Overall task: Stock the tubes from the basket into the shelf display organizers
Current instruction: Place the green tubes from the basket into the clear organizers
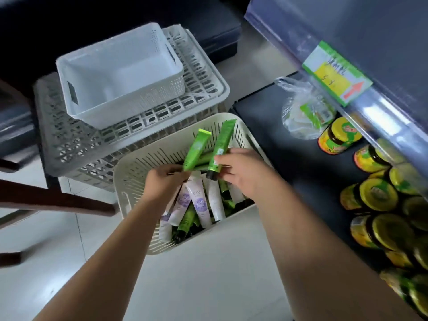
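Note:
A cream slotted basket (129, 181) stands on the floor, holding several tubes, some white with purple labels (199, 202) and some dark green (185, 220). My left hand (164, 179) is inside the basket and grips the lower end of a bright green tube (196, 150) that points up and away. My right hand (240, 172) pinches a second green tube (221, 147) near its black cap, also pointing up. The two tubes stand side by side above the basket.
Behind the basket, an empty white bin (120, 72) sits on stacked grey crates (74, 140). To the right is a dark low shelf (278, 140) with yellow-lidded jars (379, 195), a plastic bag (303, 110) and a price tag (335, 72). A wooden chair leg (58, 198) lies left.

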Demonstrator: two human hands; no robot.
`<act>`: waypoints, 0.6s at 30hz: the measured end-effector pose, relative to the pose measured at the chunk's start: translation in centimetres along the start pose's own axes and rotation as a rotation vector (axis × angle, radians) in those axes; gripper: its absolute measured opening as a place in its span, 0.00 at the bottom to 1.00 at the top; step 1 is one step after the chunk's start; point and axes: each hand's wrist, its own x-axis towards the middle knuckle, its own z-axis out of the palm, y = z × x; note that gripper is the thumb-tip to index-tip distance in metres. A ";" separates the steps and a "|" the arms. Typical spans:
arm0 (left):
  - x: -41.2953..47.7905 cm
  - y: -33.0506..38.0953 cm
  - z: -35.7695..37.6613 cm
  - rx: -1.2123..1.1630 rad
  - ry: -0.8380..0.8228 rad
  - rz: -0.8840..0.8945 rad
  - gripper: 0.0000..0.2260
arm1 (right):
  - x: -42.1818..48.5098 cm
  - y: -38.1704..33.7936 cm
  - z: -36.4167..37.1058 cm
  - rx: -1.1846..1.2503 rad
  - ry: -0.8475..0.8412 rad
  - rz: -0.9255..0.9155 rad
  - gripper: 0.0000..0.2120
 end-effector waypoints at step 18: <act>-16.5 14.2 -10.1 -0.745 -0.161 0.315 0.10 | -20.3 -7.2 6.0 -0.208 0.049 -0.490 0.20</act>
